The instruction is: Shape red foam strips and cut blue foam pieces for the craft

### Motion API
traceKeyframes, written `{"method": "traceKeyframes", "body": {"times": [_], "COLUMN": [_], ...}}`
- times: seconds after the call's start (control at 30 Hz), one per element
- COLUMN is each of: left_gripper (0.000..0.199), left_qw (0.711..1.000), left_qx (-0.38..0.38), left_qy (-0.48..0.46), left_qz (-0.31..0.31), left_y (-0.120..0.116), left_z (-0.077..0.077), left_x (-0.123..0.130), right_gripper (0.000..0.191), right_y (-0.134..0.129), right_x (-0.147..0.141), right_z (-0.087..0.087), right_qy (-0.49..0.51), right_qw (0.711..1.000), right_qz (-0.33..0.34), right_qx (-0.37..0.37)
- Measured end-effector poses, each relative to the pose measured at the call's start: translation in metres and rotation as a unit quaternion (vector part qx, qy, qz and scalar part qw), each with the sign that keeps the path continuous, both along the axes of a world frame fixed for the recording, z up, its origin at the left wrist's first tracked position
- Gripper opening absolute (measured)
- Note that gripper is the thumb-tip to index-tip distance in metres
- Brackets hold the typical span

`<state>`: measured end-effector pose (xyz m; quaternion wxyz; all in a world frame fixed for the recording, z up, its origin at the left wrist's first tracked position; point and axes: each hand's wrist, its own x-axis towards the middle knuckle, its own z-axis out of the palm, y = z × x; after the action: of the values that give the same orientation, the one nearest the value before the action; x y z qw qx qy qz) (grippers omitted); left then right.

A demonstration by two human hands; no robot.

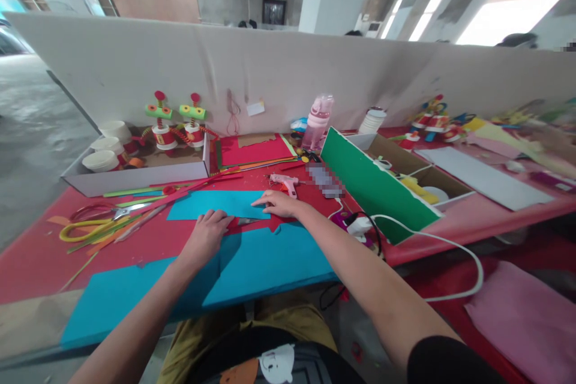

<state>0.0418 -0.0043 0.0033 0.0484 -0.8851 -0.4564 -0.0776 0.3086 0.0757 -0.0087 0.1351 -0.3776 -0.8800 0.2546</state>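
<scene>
My left hand (210, 233) is at the lower edge of a narrow blue sheet (193, 205), fingers bent and pressed together. A small grey, blade-like piece (245, 221) shows beside its fingertips; what the fingers hold is unclear. On the sheet's right part lies my right hand (278, 203), index finger stretched out to the left, nothing visible in it. A larger blue sheet (270, 258) spreads along the table's near edge under my forearms. Just beyond my right hand is a pink glue gun (285, 182).
Scissors with yellow and red handles (85, 225) lie among paper strips at left. Behind them, a white tray (135, 180) holds cups and two paper figures. A green-sided box (378, 186), white cable (468, 255) and pink bottle (317, 120) stand or lie to the right.
</scene>
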Motion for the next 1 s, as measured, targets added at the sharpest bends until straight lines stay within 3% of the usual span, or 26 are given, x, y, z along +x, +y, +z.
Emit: {"method": "traceKeyframes", "body": {"times": [0.2, 0.53, 0.77, 0.9, 1.0], "left_gripper": [0.040, 0.040, 0.040, 0.040, 0.038], "left_qw": [1.000, 1.000, 1.000, 0.999, 0.999], "left_qx": [-0.002, -0.010, -0.004, -0.014, -0.010], "left_qy": [0.011, 0.003, -0.006, -0.015, -0.034], "left_qz": [0.014, -0.007, -0.018, -0.036, -0.033], "left_y": [0.002, -0.002, -0.001, -0.011, -0.019], "left_z": [-0.002, -0.001, -0.003, 0.001, 0.004], "left_x": [-0.009, 0.023, 0.031, 0.027, 0.010], "right_gripper": [0.040, 0.041, 0.041, 0.042, 0.041], "right_y": [0.000, 0.000, 0.000, 0.000, -0.002], "right_x": [0.000, -0.001, -0.003, -0.002, 0.000], "right_z": [0.001, 0.003, 0.003, 0.004, 0.005], "right_qy": [-0.005, -0.018, -0.015, -0.001, -0.002], "right_qw": [1.000, 1.000, 1.000, 1.000, 1.000], "right_qz": [0.002, 0.005, -0.003, -0.003, -0.008], "right_qx": [0.005, 0.006, 0.000, -0.007, -0.008]}}
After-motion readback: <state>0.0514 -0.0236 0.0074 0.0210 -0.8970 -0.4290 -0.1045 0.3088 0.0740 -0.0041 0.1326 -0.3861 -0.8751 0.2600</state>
